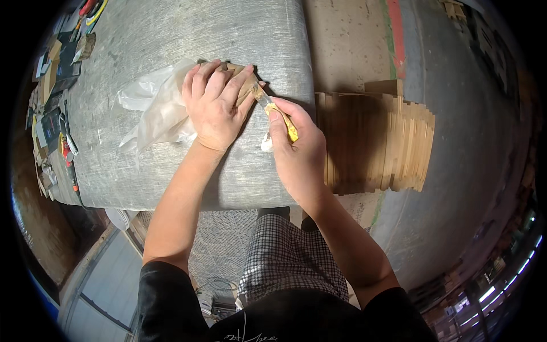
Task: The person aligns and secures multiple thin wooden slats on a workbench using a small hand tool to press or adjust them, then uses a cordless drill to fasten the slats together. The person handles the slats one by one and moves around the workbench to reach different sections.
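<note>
My left hand (pixel 213 105) lies over a brown, flat-looking piece (pixel 242 73) on the grey metal-topped table, fingers bent over it and thumb along its near side. Most of the piece is hidden under the hand, so its kind does not show. Crumpled translucent plastic (pixel 162 102) spreads from beneath that hand to the left. In my right hand (pixel 299 145) is a yellow-handled knife (pixel 288 122), gripped between thumb and fingers. Its blade points up and left and meets the right end of the brown piece. A small white scrap (pixel 266 142) lies below the knife.
A stack of brown cardboard strips (pixel 376 145) stands right of the table (pixel 171 34). Along the left edge lie pliers-like tools (pixel 68 145), dark boxes (pixel 51 125) and a cord. Patterned flooring (pixel 219 239) shows below the near edge.
</note>
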Available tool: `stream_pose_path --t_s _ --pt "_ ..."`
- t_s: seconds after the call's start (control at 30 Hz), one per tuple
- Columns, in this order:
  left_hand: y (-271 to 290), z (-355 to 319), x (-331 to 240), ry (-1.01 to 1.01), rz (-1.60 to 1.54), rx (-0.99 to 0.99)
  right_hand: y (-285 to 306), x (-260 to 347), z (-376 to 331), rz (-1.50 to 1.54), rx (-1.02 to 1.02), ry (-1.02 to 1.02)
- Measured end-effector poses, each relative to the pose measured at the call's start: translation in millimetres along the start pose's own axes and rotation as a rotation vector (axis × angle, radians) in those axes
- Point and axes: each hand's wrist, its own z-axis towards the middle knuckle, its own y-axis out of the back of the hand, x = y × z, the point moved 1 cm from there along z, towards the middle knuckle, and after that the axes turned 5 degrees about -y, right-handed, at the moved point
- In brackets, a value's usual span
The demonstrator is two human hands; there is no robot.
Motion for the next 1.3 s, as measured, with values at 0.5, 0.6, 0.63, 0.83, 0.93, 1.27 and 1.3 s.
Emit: stream_pose_path --t_s 0.5,0.6,0.63,0.83,0.93,1.27,1.3 --pt "3.6 -4.3 -6.9 -0.039 0.014 0.023 -7.1 -12.6 -9.2 0.051 -0.046 0.057" --pt "5.6 -4.4 -8.6 -0.031 0.013 0.010 -4.5 -16.8 -11.9 0.129 -0.001 0.017" --pt "4.5 -5.9 -8.3 -0.027 0.021 -0.001 -3.6 -23.0 -11.0 0.185 0.027 -0.021" --pt "10.9 -12.7 -12.9 0.013 -0.098 0.026 23.3 -34.9 -32.7 0.329 0.181 -0.075" --pt "21.1 -36.0 -15.6 0.088 -0.192 -0.069 43.0 -51.8 -57.1 0.278 0.201 -0.094" --pt "1.5 -95.1 40.3 0.206 -0.152 0.096 85.8 -215.5 -157.5 0.103 0.191 -0.518" --pt "-10.5 -91.6 50.2 0.181 -0.160 0.057 89.4 -226.1 -153.6 0.142 0.173 -0.537"
